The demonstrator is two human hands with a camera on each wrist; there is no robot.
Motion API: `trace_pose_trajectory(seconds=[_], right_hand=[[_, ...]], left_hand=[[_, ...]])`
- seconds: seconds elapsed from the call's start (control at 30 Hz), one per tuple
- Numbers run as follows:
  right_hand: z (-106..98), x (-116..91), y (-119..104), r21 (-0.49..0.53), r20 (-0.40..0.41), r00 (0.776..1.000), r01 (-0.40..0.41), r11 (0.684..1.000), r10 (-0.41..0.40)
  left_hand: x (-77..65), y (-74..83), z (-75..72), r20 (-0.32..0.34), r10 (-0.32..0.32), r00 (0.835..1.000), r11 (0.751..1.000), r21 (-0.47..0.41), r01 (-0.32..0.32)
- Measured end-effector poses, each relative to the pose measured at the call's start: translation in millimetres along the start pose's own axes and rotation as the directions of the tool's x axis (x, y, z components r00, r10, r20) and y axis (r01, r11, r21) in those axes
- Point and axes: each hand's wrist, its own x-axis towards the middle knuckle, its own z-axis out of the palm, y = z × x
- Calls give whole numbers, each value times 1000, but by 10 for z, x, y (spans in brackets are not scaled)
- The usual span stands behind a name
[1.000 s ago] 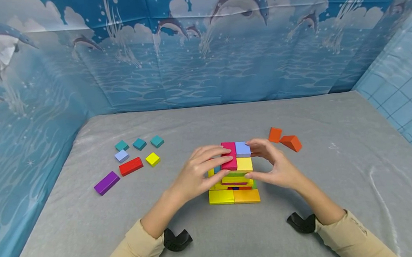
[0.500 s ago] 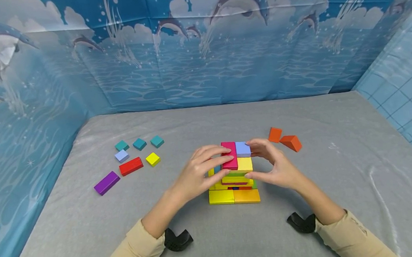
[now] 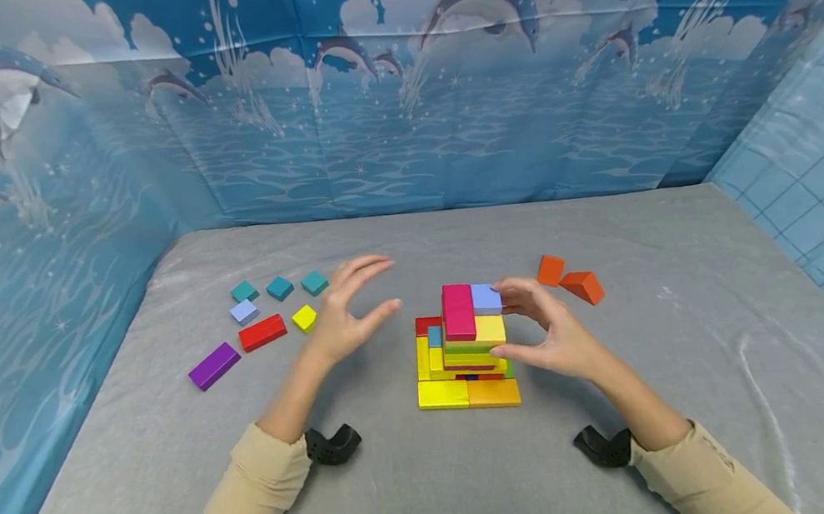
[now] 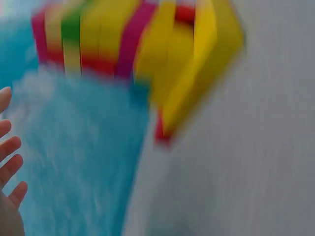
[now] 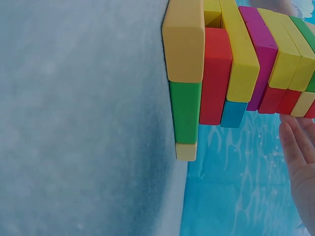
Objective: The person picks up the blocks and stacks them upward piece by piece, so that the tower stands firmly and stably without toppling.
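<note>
A block tower (image 3: 468,362) of several coloured layers stands in the middle of the head view, on the grey cloth. Its top shows a magenta block (image 3: 459,312), a light blue block (image 3: 487,298) and a pale yellow block (image 3: 490,329). My left hand (image 3: 343,319) is in the air left of the tower, fingers spread, holding nothing; its fingertips show in the left wrist view, where the tower (image 4: 123,44) is blurred. My right hand (image 3: 551,330) rests against the tower's right side, thumb near the front. The right wrist view shows its fingers (image 5: 293,145) touching the upper layers.
Left lie a purple block (image 3: 214,366), a red block (image 3: 263,333), a yellow block (image 3: 304,319), a small light blue block (image 3: 244,311) and several teal blocks (image 3: 279,288). Two orange blocks (image 3: 583,287) lie right, behind my right hand. A dolphin-print curtain (image 3: 385,142) borders the table.
My left hand has let go of the tower and moved left and away, uncovering the magenta block and the tower's left side. My right hand and the tower have stayed in place.
</note>
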Motion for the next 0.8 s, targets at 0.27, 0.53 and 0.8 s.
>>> trace_pose_trajectory(seconds=[0.27, 0.53, 0.8], right_hand=[[1, 0, 16, -3, -5, 1000, -7, 1000, 7], [-6, 2, 6, 4, 1, 1000, -10, 1000, 10], [-6, 7, 0, 7, 1, 1000, -4, 1000, 4]], left_hand=[[-242, -638, -443, 33, -405, 914, 882, 279, 380], [-371, -830, -572, 49, -575, 817, 730, 482, 485], [-371, -870, -545, 5, -592, 806, 678, 543, 495]])
